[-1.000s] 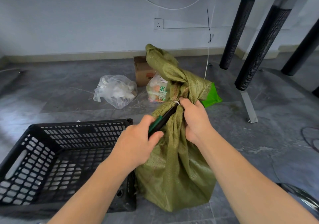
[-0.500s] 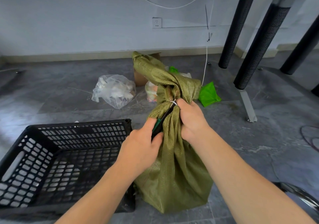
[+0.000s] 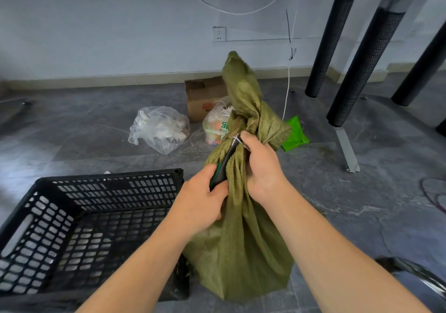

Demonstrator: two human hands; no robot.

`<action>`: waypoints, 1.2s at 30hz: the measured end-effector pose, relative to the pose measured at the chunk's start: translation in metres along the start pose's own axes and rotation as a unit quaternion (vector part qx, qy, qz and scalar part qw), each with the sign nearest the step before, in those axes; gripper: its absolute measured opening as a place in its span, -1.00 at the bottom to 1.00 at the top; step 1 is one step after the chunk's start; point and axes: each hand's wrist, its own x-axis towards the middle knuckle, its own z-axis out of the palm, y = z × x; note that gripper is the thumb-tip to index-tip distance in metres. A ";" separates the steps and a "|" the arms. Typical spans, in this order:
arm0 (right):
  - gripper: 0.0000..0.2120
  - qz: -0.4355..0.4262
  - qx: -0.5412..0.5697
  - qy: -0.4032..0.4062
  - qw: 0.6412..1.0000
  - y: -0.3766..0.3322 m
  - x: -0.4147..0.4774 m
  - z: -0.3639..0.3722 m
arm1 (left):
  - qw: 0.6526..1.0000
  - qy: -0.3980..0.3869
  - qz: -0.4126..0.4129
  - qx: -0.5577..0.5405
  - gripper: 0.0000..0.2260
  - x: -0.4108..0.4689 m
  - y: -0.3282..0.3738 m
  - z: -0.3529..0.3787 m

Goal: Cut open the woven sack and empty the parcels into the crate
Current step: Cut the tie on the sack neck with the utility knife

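— What has changed for us in this last second?
— The loose top of the woven sack (image 3: 241,252) swung left and has come back upright. The white tie (image 3: 236,140) still binds the neck, so we judge the cut not yet through.
— And our fingers?
— Those of our left hand (image 3: 200,199) wrap tight round the cutter (image 3: 223,165), its tip at the tie. Our right hand (image 3: 261,168) clenches the gathered neck. The sack stands on the floor (image 3: 362,204), right beside the crate (image 3: 108,182).

Looks like a bare workroom or storeroom: grey stone-tile floor (image 3: 96,131), plain white wall with a white wall socket (image 3: 219,34), loose white cable (image 3: 236,11), black mesh-sleeved table legs (image 3: 362,71), brown cardboard box (image 3: 202,95), clear plastic bag (image 3: 159,128) on the floor.
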 end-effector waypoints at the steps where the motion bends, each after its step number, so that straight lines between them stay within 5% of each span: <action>1: -0.69 -0.002 -0.011 -0.025 1.000 0.000 -0.001 -0.002 | 1.000 -0.008 -0.007 -0.003 -0.92 0.001 0.000 -0.004; 10: -0.51 -0.126 -0.273 -0.067 0.951 0.008 -0.004 -0.008 | 0.995 -0.037 -0.029 0.085 -0.95 0.004 0.004 -0.037; 14: -0.85 -0.032 -0.116 -0.102 0.988 0.006 -0.007 -0.014 | 0.995 -0.021 -0.028 0.091 -0.93 0.001 0.007 -0.043; 27: -0.91 -0.052 -0.027 0.038 0.998 0.018 -0.018 0.012 | 0.994 0.044 0.019 0.097 -0.96 -0.005 0.006 -0.021; 32: -0.92 -0.081 -0.039 0.079 0.993 0.024 -0.016 0.021 | 0.998 0.053 -0.002 0.023 -0.90 -0.005 0.004 -0.011; 36: -0.86 -0.013 0.000 0.087 0.996 0.031 -0.021 0.027 | 0.989 0.111 -0.024 -0.090 -0.92 0.006 0.013 -0.009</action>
